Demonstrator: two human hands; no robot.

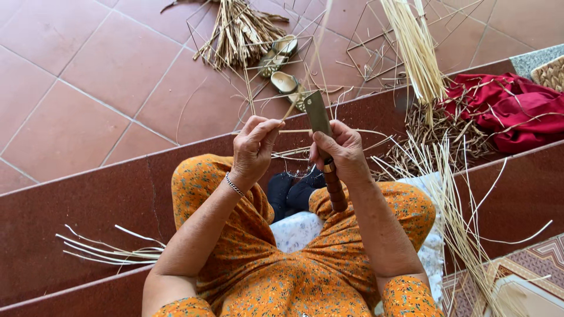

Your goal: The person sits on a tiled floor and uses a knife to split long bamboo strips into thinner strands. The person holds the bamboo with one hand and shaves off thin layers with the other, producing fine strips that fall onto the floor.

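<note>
Head view, looking straight down over knees in orange flowered cloth (247, 258), seated on dark red steps (76, 217). Left hand (254, 149) raised at centre, fingers curled tight, thumb and forefinger pinched on a thin pale cane strip (305, 70) running up and away toward the top edge. Silver bracelet (234, 185) at that wrist. Right hand (341, 149) just beside, fist wrapped round a knife (322, 138): brown wooden handle poking out below the palm, flat grey blade standing above the knuckles, tilted a touch left. Blade edge meeting the strip right between the two hands. Whether the strip is split there, cannot tell.

Around the hands: loose pale strips (111, 249) lying on the step at lower left, a longer sheaf of strips (452, 205) fanning across the right thigh and down past the knee. Tall bundle of pale straw (417, 53) upright at upper right, a tangle of darker brown offcuts (435, 126) at its base. Red cloth (517, 108) heaped beside that, a woven mat corner (551, 71) beyond it. On the terracotta tile floor (76, 88) above: a pile of dry reeds (235, 32), thin wire frames (376, 50), pale sandals (281, 61) scattered near them. White flowered cloth (296, 229) in the lap, dark socks (291, 191) showing between the knees.
</note>
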